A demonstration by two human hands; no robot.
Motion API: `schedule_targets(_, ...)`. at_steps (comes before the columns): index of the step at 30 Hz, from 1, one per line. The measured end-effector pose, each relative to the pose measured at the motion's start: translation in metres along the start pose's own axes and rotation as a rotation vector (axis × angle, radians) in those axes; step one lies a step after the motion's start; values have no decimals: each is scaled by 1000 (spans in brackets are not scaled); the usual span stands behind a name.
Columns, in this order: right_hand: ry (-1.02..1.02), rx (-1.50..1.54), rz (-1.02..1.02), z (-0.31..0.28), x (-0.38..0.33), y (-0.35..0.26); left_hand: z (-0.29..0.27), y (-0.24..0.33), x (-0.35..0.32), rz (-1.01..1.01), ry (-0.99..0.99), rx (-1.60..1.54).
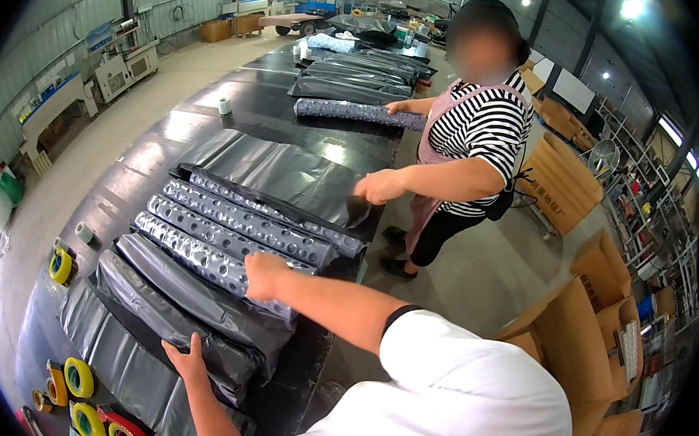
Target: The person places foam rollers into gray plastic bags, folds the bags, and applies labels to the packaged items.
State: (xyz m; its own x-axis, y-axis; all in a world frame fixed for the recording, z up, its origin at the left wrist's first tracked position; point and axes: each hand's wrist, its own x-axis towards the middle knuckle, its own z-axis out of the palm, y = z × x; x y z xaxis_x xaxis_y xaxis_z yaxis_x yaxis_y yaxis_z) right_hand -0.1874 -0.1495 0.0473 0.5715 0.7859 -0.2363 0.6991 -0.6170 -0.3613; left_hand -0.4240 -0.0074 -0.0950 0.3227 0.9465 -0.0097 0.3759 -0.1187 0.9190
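My right hand is closed on a grey, dotted, shiny plastic-wrapped roll; its fingertips are partly hidden. Two similar dotted rolls lie just beyond it, the farthest partly under a sheet of black plastic. My left hand is open, thumb and fingers apart, at the near side of a black plastic-wrapped bundle. A flatter black bag lies nearer to me on the left. Across the table, a co-worker's hand is by the black sheet, and the other rests on another dotted roll.
Several yellow tape rolls and a tape dispenser sit at the table's lower left. A white roll stands on the dark tabletop. More black bundles lie farther along. Open cardboard boxes stand at the right.
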Motion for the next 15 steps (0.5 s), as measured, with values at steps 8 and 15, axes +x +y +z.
schedule_targets(8, -116, 692, -140, -40, -94, 79, 13, -15, 39, -45, -121, -373)
schedule_targets(15, -92, 1041, -274, -18, -220, 79, 90, 29, 44, 12, -274, -595)
